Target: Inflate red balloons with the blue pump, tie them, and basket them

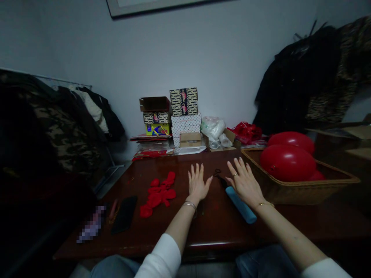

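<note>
My left hand [198, 185] is spread with its palm toward the dark wooden table [185, 231]; nothing is in it. Just left of it lies a loose pile of uninflated red balloons [156, 196]. My right hand [245, 183] has its fingers apart too, above a blue balloon hand pump [241, 204] and partly covering its dark nozzle end. Whether either palm touches anything below it, I cannot tell. Several inflated red balloons [286, 162] rest in a wicker basket [295, 193] to the right of my right hand.
A black phone-like slab [124, 214] and a blurred purple item [92, 225] lie at the table's left. Stacked boxes [185, 129] and plastic bags [214, 129] line the back wall. Clothes hang on a rack [66, 123] at left and on the wall [301, 77] at right.
</note>
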Available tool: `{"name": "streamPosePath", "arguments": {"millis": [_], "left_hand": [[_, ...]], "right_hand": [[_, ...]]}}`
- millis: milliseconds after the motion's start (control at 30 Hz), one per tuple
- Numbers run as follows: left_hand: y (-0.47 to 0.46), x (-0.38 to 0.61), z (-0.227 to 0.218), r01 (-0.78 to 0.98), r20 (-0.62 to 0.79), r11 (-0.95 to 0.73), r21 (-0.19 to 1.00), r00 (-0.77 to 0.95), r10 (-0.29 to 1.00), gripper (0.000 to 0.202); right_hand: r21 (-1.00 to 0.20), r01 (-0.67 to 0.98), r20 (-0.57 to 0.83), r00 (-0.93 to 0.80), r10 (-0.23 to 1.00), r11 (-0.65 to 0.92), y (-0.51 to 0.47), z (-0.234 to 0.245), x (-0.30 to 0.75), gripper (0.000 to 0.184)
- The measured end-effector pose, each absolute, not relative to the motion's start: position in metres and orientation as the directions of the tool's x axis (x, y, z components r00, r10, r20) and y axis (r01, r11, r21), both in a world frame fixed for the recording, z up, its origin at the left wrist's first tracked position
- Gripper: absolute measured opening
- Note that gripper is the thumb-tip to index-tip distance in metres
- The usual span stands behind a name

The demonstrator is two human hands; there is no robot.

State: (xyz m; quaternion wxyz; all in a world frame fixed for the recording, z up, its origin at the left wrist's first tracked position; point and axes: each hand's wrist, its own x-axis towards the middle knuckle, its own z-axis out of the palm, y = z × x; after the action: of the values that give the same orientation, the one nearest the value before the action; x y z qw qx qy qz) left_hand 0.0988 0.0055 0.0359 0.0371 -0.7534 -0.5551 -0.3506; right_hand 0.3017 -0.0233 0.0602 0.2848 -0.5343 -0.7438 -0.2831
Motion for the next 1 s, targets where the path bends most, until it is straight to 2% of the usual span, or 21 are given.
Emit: {"name": "streamPosePath", "arguments": {"millis": [267,533,867,1000], "left_hand": [[-0.011,-0.003,-0.012,0.942,0.451,-0.126,0.310,-0.029,0.892,0.069],[-0.026,-0.077,-0.044,0.972,0.423,0.077,0.224,-0.168,0.890,0.065],[-0.037,-0.123,-0.071,0.970,0.393,0.216,0.109,-0.242,0.887,0.059],[-0.042,-0.131,-0.074,0.968,0.347,0.226,0.111,-0.251,0.904,0.051]], "right_hand": [[0.075,0.904,0.638,-0.368,0.676,0.420,-0.017,0.005,0.218,0.058],[0.002,0.863,0.534,-0.428,0.729,0.505,-0.020,-0.042,0.162,0.058],[-0.067,0.845,0.413,-0.461,0.785,0.531,-0.022,-0.064,0.124,0.060],[-0.073,0.842,0.389,-0.470,0.793,0.535,-0.022,-0.067,0.117,0.059]]}}
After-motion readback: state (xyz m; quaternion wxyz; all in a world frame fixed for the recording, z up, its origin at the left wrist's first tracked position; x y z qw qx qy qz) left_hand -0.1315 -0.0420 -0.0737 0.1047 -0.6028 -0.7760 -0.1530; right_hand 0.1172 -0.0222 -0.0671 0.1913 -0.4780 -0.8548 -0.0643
